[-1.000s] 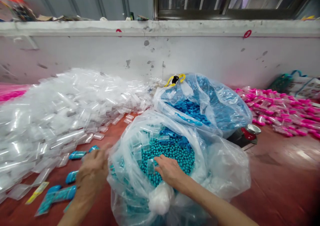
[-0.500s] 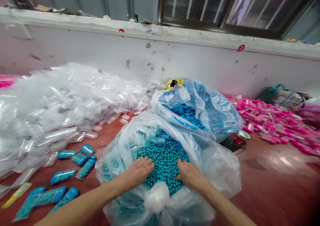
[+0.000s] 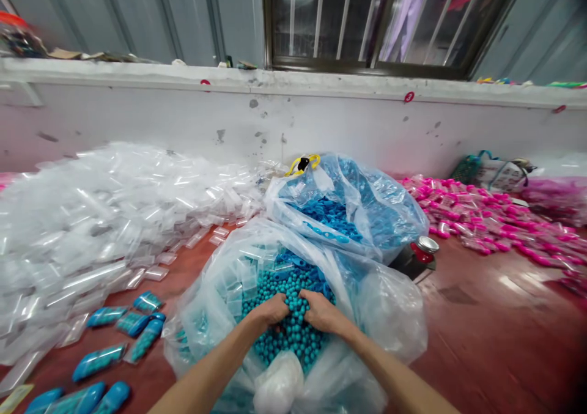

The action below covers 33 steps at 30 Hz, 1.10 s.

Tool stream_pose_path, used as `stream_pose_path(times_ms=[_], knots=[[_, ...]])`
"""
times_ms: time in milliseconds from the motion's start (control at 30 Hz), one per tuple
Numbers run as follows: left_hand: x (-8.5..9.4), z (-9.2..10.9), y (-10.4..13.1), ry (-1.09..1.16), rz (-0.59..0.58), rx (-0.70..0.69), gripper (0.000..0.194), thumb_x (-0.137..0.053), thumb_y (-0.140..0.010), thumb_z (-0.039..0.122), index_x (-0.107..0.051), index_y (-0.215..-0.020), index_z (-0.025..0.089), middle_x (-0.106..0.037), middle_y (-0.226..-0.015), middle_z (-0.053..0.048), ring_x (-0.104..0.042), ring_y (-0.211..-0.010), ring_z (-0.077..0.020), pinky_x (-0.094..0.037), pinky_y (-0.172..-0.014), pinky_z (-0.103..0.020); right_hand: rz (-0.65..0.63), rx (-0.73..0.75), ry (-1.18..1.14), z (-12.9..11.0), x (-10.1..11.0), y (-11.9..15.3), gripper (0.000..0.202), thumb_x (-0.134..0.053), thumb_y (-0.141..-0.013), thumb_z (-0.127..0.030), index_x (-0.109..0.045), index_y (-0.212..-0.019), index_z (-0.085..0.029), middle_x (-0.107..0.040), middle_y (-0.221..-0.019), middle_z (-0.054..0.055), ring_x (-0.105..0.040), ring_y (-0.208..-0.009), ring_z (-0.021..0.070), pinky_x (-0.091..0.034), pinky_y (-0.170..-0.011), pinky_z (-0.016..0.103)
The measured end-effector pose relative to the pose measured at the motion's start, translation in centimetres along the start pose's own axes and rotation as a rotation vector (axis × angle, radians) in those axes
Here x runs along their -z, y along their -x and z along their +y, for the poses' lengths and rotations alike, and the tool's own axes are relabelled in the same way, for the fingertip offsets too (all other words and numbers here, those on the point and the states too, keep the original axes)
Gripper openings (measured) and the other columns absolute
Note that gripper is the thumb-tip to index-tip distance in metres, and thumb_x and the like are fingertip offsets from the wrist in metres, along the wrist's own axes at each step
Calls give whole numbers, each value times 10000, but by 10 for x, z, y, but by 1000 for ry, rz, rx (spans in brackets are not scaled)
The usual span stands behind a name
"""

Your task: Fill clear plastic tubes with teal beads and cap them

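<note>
Small round teal beads (image 3: 300, 339) fill an open clear plastic bag (image 3: 202, 295) in front of me. Both hands are in the bag, close together. My left hand (image 3: 272, 311) is curled around beads from the left, some fingers sunk out of sight. My right hand (image 3: 320, 311) curls in from the right, thumb and fingers gripping beads. A small heap of beads rises between them. Clear plastic tubes (image 3: 243, 282) lie on the beads at the left inside the bag, and blue plastic parts (image 3: 300, 267) lie at the back. The knotted plastic (image 3: 279, 383) bulges at the front.
Behind stands a bag of blue plastic parts (image 3: 394, 203). A large heap of clear tubes (image 3: 119, 200) spreads at left, with several bead-filled blue-capped tubes (image 3: 98, 360) on the red surface. A red jar with a silver lid (image 3: 425, 249) and pink pieces (image 3: 486, 215) are at right.
My hands have moved towards each other through the beads, and their fingers have curled in, pushing beads up between them. The view has tilted and shifted slightly.
</note>
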<state>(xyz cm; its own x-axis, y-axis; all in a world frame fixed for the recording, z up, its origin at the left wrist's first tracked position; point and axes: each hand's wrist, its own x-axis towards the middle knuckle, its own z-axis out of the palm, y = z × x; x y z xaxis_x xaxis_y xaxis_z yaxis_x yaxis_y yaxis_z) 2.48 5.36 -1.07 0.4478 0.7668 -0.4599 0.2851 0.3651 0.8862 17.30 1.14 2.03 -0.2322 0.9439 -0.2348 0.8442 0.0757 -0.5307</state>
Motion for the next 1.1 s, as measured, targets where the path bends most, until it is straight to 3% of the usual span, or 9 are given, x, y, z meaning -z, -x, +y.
stream_pose_path(times_ms=[100, 233, 333, 533, 667, 767, 900, 1100], knots=[[7, 0, 13, 144, -79, 79, 151, -646, -558, 254, -529, -611, 176, -459, -458, 57, -420, -449, -110, -348, -482, -248, -20, 6, -6, 0, 10, 4, 219, -447, -711, -142, -560, -892, -190, -601, -662, -14, -582, -637, 145, -415, -624, 239], [15, 3, 27, 342, -105, 54, 301, -711, -522, 361, -573, -702, 163, -556, -585, 33, -484, -549, -107, -359, -537, -230, 119, 12, 163, -12, 23, 2, 230, -442, -739, -127, -565, -923, -193, -579, -934, 55, -568, -871, 182, -390, -729, 266], [19, 5, 32, 423, -91, 58, 313, -710, -546, 389, -570, -708, 162, -570, -602, 23, -491, -549, -110, -326, -501, -220, 194, 13, 390, -28, 24, -13, 209, -401, -810, -164, -549, -947, -218, -554, -997, 59, -579, -856, 186, -401, -676, 260], [24, 4, 40, 473, -95, 37, 327, -697, -576, 368, -571, -782, 148, -585, -629, -3, -523, -576, -132, -292, -471, -223, 135, 25, 491, -36, 10, -43, 182, -439, -824, -202, -528, -982, -213, -579, -1017, 66, -588, -866, 201, -404, -643, 259], [25, 1, 44, 487, -61, 31, 285, -636, -630, 395, -539, -746, 153, -581, -610, -8, -533, -594, -144, -305, -485, -235, 89, 33, 499, -23, 8, -28, 175, -419, -842, -248, -533, -970, -216, -642, -888, 57, -605, -837, 195, -387, -619, 247], [26, 0, 46, 529, -91, 47, 251, -609, -641, 373, -507, -717, 157, -591, -623, -26, -542, -619, -157, -320, -505, -246, 76, 26, 515, -13, 11, -10, 218, -340, -866, -190, -523, -978, -228, -647, -881, 38, -601, -845, 174, -367, -615, 239], [25, 4, 50, 581, -95, 49, 289, -627, -631, 319, -476, -838, 184, -592, -675, -8, -558, -644, -159, -306, -509, -236, 54, 6, 527, -5, 14, 4, 252, -325, -848, -127, -551, -904, -223, -629, -869, 31, -594, -813, 160, -349, -594, 233], [21, 8, 55, 580, -31, 62, 365, -664, -607, 357, -484, -885, 203, -549, -701, 32, -530, -630, -122, -330, -550, -229, 137, -59, 563, -15, 5, 7, 256, -401, -819, -131, -551, -993, -242, -553, -1055, 79, -558, -849, 217, -369, -593, 269]])
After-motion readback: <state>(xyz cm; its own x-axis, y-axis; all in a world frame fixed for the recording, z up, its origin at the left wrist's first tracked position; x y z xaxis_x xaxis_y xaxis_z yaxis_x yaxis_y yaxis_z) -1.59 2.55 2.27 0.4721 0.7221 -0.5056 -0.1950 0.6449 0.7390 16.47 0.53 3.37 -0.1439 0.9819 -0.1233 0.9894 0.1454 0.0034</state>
